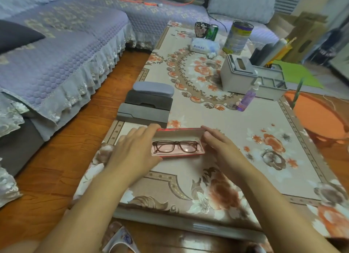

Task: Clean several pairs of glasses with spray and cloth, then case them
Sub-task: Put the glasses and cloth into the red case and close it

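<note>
A red glasses case lies open on the flowered table cloth, with dark-framed glasses folded inside on its pale lining. My left hand grips the case's left end, fingers on the raised lid. My right hand holds the right end, fingertips on the lid's corner. Three closed cases stand in a row behind: a dark grey one, a black one and a blue-grey one. A purple spray bottle stands to the right. I see no cloth.
A grey tissue box and a rack sit at mid right. Further back are a tin, a green can, a cup and a wipes pack. An orange stool stands right, a sofa left.
</note>
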A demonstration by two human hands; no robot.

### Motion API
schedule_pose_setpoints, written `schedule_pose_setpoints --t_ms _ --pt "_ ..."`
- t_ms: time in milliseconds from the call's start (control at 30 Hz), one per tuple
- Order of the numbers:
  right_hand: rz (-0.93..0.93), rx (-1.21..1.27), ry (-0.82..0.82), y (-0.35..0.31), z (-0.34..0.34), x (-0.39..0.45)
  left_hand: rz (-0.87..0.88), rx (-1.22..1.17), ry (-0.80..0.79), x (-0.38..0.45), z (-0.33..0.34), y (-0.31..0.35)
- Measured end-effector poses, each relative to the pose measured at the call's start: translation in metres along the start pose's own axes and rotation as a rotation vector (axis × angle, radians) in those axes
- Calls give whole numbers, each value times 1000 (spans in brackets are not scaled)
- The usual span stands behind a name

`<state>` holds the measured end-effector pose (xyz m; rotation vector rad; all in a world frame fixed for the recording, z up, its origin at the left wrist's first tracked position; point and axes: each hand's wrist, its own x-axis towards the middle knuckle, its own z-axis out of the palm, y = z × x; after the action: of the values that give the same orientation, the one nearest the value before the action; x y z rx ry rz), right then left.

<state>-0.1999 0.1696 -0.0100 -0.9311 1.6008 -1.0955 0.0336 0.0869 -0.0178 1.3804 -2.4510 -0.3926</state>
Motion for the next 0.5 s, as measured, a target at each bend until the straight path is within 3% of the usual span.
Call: schedule_pose_setpoints --t_ms 233,500 --pt "-2 -254 261 19 -30 -43 268 45 -11 -6 35 22" --pt "0 -362 178 19 -40 -51 322 -14 -33 -6 39 23"
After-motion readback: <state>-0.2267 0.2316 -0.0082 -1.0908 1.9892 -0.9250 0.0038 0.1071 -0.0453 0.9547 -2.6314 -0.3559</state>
